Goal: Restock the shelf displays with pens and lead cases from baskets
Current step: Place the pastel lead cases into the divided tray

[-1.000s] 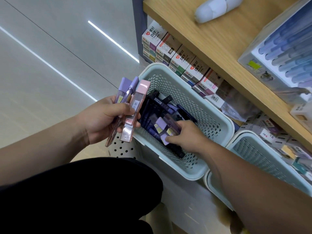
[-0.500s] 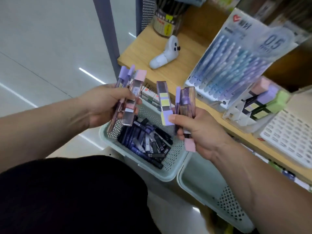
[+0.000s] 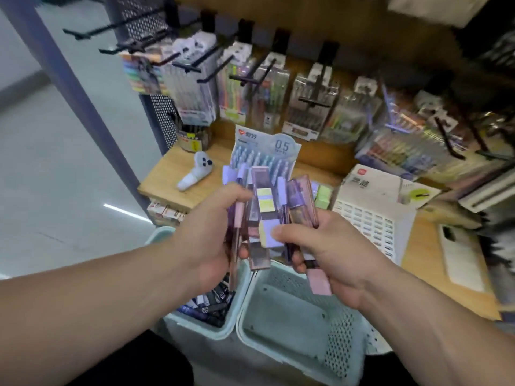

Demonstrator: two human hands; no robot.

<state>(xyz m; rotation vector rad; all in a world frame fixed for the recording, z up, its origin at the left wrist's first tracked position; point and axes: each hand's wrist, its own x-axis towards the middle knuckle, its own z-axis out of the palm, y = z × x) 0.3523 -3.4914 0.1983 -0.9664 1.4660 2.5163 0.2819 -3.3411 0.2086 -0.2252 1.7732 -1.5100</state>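
Lead cases (image 3: pixel 263 213), clear purple and pink with yellow labels, are gripped upright by left hand (image 3: pixel 211 243) and right hand (image 3: pixel 337 257).

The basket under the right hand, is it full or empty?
Empty, as far as visible: the right basket shows its bare floor. The right hand hides its far edge.

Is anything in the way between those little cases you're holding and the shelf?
Nothing visible does. The left hand and right hand hold the lead cases above the baskets; the wooden shelf lies just beyond them.
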